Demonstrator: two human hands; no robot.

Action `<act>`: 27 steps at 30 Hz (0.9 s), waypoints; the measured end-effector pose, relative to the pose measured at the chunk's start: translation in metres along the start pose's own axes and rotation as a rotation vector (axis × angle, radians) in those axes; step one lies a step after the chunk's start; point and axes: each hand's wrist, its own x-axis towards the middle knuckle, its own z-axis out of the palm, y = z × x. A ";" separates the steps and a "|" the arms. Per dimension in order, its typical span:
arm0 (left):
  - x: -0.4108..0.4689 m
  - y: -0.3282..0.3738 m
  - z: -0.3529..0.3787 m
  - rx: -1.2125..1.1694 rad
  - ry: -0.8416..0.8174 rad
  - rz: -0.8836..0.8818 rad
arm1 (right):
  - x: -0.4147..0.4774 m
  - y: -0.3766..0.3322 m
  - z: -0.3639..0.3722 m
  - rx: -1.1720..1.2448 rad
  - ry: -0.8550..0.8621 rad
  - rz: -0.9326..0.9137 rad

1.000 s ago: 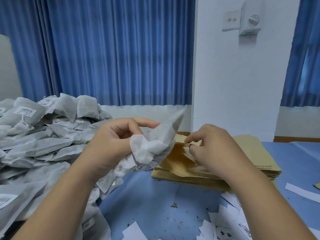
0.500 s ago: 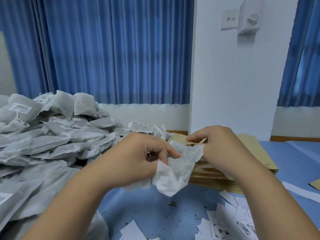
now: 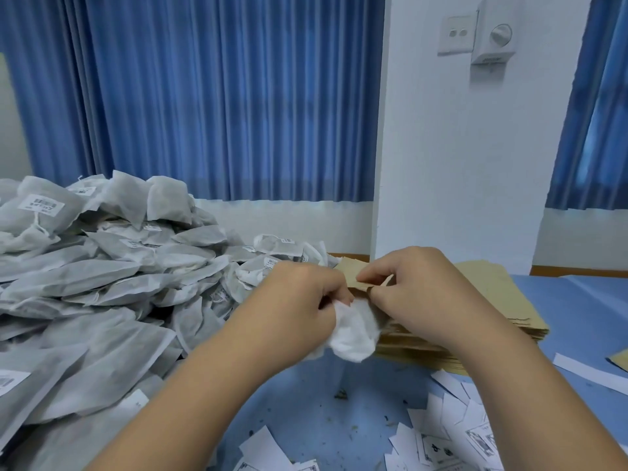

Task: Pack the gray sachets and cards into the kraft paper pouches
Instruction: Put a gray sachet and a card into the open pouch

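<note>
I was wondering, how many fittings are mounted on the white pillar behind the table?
2. A white switch plate sits high on the pillar, and a dial control box is right beside it, on its right. None appears hidden.

blue curtain [image 3: 204, 96] | white pillar [image 3: 452, 171] | wall switch [image 3: 455, 34] | dial knob [image 3: 501, 35]

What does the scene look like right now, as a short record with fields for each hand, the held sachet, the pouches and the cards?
left hand: grips a crumpled gray sachet at the pouch mouth
right hand: pinches the open edge of the top kraft pouch
sachet progress: most of it shows outside the pouch
pouch stack: lies flat on the blue table
sachet pile: heaped at left
cards: scattered loose at lower right
</note>
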 end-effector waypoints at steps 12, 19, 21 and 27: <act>-0.007 0.008 0.026 0.208 0.334 0.191 | -0.004 -0.006 -0.004 0.027 -0.060 -0.040; -0.007 0.010 0.016 0.218 0.473 0.324 | -0.004 -0.010 -0.003 -0.066 -0.094 -0.059; -0.005 0.007 0.010 0.211 0.512 0.377 | -0.003 -0.010 -0.001 -0.120 -0.110 -0.070; -0.008 0.009 0.016 0.227 0.511 0.516 | -0.005 -0.012 -0.006 -0.089 -0.105 -0.061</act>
